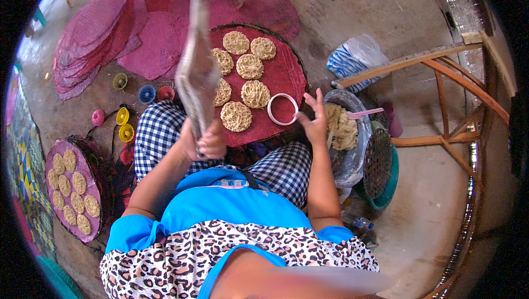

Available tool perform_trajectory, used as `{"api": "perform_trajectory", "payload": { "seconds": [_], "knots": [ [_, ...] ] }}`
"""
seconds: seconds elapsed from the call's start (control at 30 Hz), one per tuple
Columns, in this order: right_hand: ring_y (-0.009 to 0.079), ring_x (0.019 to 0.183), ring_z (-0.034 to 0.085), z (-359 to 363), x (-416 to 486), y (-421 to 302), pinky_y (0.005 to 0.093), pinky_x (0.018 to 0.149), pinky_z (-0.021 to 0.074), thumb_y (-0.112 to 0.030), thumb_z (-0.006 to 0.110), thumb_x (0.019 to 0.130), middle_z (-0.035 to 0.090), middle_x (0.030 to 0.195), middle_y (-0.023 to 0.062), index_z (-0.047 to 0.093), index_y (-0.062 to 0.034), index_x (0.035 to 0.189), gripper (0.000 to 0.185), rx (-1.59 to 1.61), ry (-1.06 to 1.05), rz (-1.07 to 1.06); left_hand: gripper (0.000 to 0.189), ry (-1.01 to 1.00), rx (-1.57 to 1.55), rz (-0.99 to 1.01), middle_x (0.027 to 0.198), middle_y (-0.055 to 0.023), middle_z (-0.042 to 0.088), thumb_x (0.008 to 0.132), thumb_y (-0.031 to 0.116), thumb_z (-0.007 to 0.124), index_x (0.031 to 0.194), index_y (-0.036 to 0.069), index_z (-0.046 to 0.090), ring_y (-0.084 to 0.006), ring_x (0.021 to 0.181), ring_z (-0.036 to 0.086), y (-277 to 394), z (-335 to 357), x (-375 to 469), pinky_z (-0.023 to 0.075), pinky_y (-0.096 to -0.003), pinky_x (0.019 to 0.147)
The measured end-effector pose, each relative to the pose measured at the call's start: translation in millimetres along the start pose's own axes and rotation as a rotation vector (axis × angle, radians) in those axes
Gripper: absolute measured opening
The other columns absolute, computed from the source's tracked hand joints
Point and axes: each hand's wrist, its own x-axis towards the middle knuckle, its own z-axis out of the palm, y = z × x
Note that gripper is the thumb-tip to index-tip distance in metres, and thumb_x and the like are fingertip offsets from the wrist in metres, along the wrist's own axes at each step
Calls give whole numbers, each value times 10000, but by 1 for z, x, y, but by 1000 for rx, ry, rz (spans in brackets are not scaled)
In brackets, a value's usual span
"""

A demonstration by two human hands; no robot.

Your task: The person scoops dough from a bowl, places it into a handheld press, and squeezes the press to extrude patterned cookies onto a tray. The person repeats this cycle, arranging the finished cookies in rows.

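Note:
My left hand (202, 142) grips the lower handles of a long metal hand press (197, 67), which stands up blurred over the left side of a round tray (285, 67) covered in red mesh. Several round cakes of pressed noodle strands (255, 94) lie on the mesh; the press hides part of those at left. A white ring (269, 110) rests on the mesh at the tray's lower right. Beside it is my right hand (315, 119), fingers spread, its thumb at the ring's right edge; whether it touches cannot be told.
Right of me, a grey basin (351, 171) holds dough (341, 127) and a pink-handled utensil (365, 113). A wooden frame (413, 65) and plastic bag (351, 57) stand beyond. Mesh sheets (93, 43), coloured plastic cups (147, 93) and another tray of noodle cakes (66, 228) lie left.

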Motion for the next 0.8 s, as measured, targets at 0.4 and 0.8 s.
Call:
{"api": "perform_trajectory", "payload": {
  "seconds": [0.4, 0.8],
  "knots": [
    [177, 638, 500, -48, -48, -92, 287, 512, 459, -489, 567, 758, 481, 744, 73, 432, -56, 996, 512, 648, 489, 37, 647, 617, 451, -419, 1139, -215, 497, 860, 575, 295, 1214, 49, 423, -265, 1066, 468, -99, -36, 60, 370, -378, 895],
    [161, 641, 472, -70, -54, -86, 269, 552, 424, -484, 504, 810, 469, 708, 66, 437, -31, 976, 487, 629, 739, -32, 483, 818, 512, 155, 1130, -115, 492, 849, 400, 519, 1116, 3, 452, -231, 1038, 466, -86, -53, 18, 363, -379, 897]
  ]
}}
